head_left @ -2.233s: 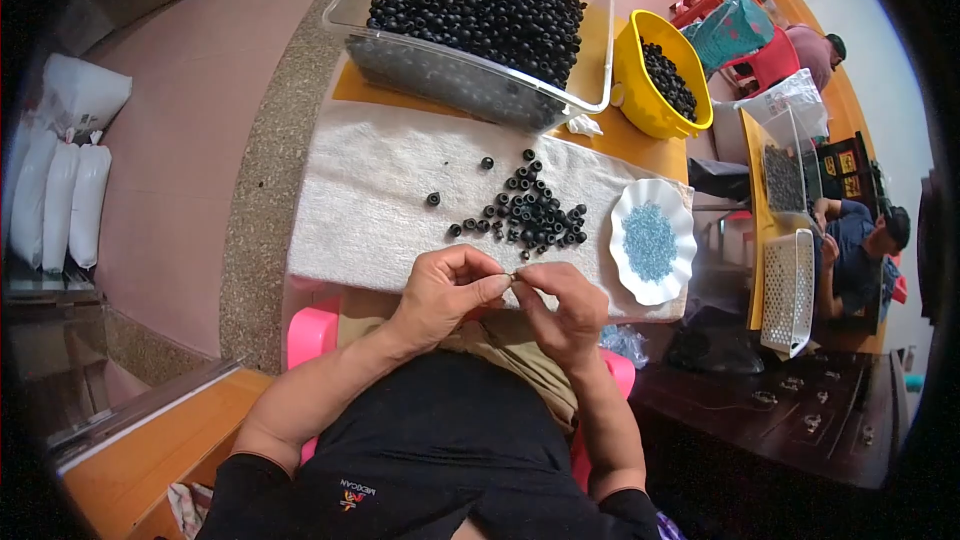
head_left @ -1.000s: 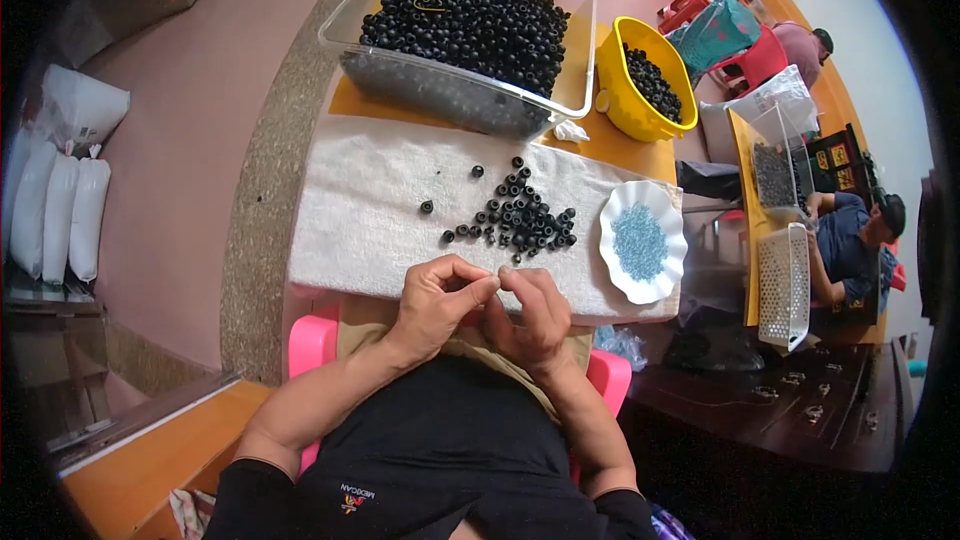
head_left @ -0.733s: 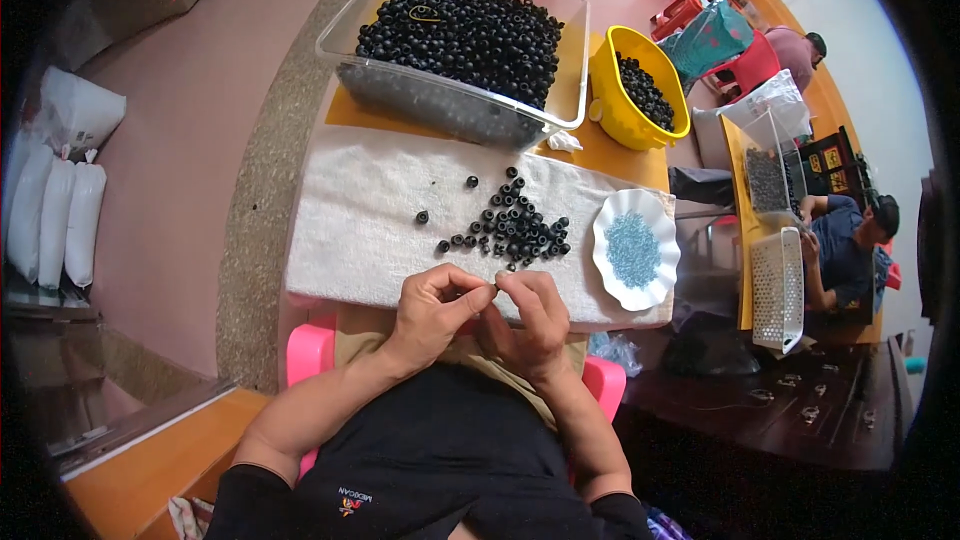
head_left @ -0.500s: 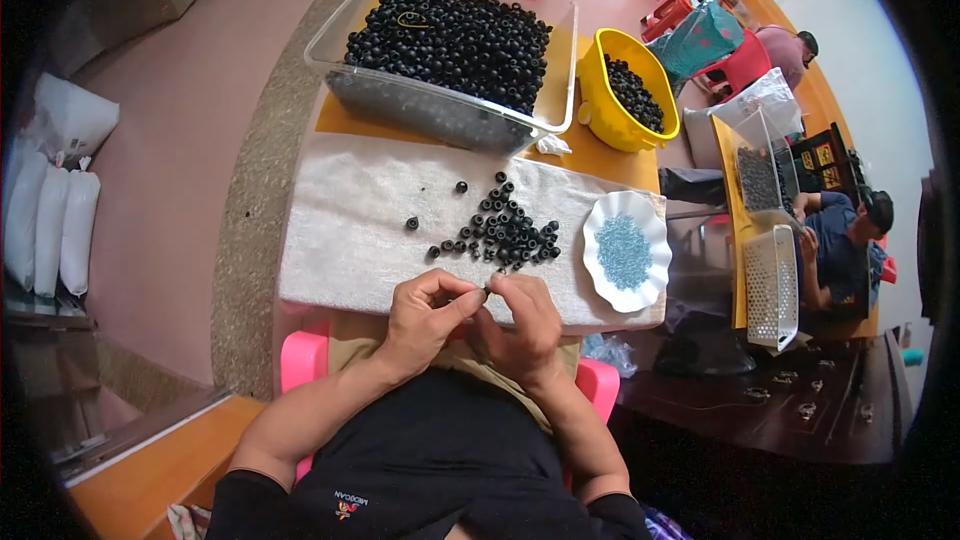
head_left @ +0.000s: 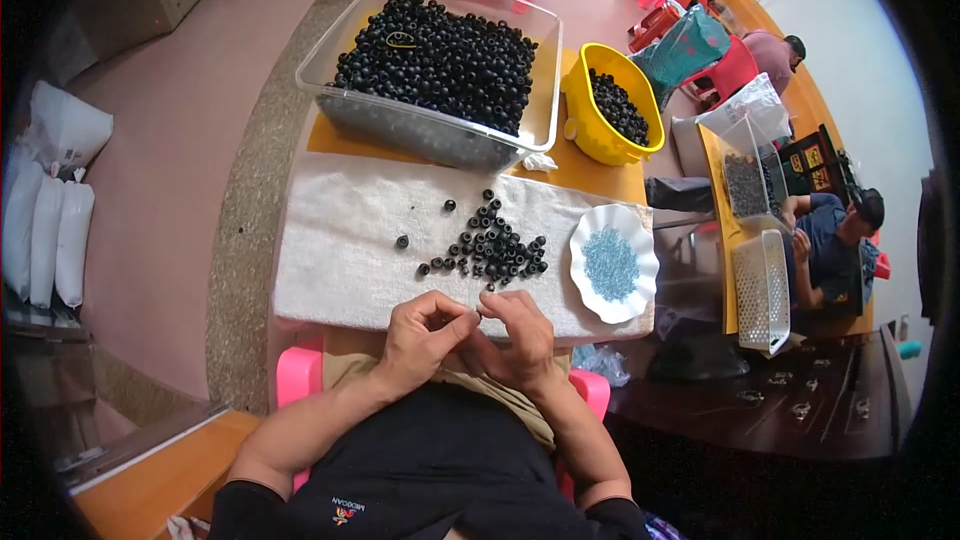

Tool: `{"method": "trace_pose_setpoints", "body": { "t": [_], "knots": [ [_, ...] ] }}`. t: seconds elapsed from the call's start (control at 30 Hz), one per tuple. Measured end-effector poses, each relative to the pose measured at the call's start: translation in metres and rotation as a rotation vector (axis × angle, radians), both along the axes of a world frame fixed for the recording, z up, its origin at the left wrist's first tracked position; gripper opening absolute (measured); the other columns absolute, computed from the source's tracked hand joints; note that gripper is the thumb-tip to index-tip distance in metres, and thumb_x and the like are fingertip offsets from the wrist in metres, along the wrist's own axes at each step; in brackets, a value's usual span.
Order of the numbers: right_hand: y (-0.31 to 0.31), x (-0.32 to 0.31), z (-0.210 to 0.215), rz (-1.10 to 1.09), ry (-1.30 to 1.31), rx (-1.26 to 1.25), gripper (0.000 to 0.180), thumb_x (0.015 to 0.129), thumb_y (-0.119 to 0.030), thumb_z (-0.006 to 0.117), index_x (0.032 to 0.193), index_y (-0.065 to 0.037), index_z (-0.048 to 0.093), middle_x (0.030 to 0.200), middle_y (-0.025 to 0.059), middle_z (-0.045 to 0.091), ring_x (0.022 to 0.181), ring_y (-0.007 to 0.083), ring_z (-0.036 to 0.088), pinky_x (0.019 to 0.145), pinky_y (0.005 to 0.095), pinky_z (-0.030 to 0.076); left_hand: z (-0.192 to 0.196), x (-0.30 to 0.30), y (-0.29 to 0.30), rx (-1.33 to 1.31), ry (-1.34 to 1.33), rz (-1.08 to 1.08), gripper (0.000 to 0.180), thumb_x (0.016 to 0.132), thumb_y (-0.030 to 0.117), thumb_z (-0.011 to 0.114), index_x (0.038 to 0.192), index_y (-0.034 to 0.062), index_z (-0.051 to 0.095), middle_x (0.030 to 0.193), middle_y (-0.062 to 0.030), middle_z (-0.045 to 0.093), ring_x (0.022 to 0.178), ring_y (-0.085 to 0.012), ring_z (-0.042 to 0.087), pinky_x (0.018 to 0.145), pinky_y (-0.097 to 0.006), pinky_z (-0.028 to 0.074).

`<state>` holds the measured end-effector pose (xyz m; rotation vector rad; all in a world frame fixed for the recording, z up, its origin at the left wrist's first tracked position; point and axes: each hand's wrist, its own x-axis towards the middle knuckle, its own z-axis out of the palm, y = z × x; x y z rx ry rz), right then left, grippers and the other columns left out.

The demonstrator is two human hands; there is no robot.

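My left hand (head_left: 425,337) and my right hand (head_left: 520,340) meet at the towel's near edge, fingertips together. Both are closed in a pinch. A small dark bit shows between the tips, mostly hidden by the fingers. Just beyond lies a loose pile of black round parts with holes (head_left: 497,248), with a few strays to its left. They rest on a whitish towel (head_left: 340,270). To the right of the pile, a white scalloped plate (head_left: 645,285) holds many tiny pale-blue clear pieces (head_left: 610,265).
A large clear bin (head_left: 425,120) full of black parts stands behind the towel, beside a yellow tub (head_left: 645,150) of similar parts. A crumpled white tissue (head_left: 540,162) lies between. At right, a person (head_left: 840,240) sits near a white perforated basket (head_left: 763,290). White sacks (head_left: 50,240) stand at left.
The view has shifted slightly, so the table sits lower and a little to the left. My right fingers have spread slightly at the pinch; the pile looks the same.
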<state>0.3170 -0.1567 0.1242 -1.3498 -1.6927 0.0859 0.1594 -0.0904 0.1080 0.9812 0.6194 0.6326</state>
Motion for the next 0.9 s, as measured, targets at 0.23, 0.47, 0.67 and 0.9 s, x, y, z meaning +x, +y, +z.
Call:
{"method": "trace_pose_setpoints", "body": {
  "t": [0.23,0.47,0.67,0.9],
  "knots": [
    [0.005,0.052,0.019,-0.196,-0.169,-0.05,0.034,0.068,0.005,0.075,0.099,-0.003,0.065,0.09,0.014,0.065,0.08,0.0277,0.065,0.069,0.0343,0.053,-0.016,0.008,-0.006,0.145,0.065,0.071,0.017,0.09,0.013,0.07,0.101,0.0002,0.066,0.087,-0.0014,0.068,0.077,-0.0049,0.06,0.068,-0.021,0.049],
    [0.082,0.193,0.059,-0.421,-0.409,0.101,0.025,0.079,0.002,0.072,0.103,0.0,0.064,0.099,0.015,0.066,0.077,0.0234,0.065,0.067,0.0316,0.053,0.0,0.009,0.005,0.621,0.237,0.18,0.014,0.081,0.007,0.073,0.092,0.0005,0.066,0.084,-0.0094,0.068,0.074,-0.0172,0.065,0.065,-0.026,0.051],
    [0.141,0.256,0.077,-0.47,-0.499,0.037,0.024,0.087,-0.012,0.069,0.108,-0.002,0.066,0.107,0.0138,0.067,0.076,0.0216,0.065,0.067,0.0325,0.052,-0.008,0.019,0.028,1.182,0.128,0.28,0.021,0.072,0.001,0.077,0.088,0.0037,0.064,0.086,-0.0121,0.067,0.072,-0.0274,0.066,0.062,-0.032,0.053],
    [0.088,0.163,0.065,-0.125,-0.41,-0.343,0.017,0.078,-0.001,0.072,0.095,-0.002,0.067,0.088,0.014,0.07,0.071,0.0233,0.068,0.066,0.0337,0.052,-0.012,0.017,0.037,1.326,0.197,0.22,0.017,0.072,0.003,0.075,0.086,0.0035,0.065,0.086,-0.0088,0.066,0.071,-0.0232,0.065,0.061,-0.032,0.054]
  ]
}}
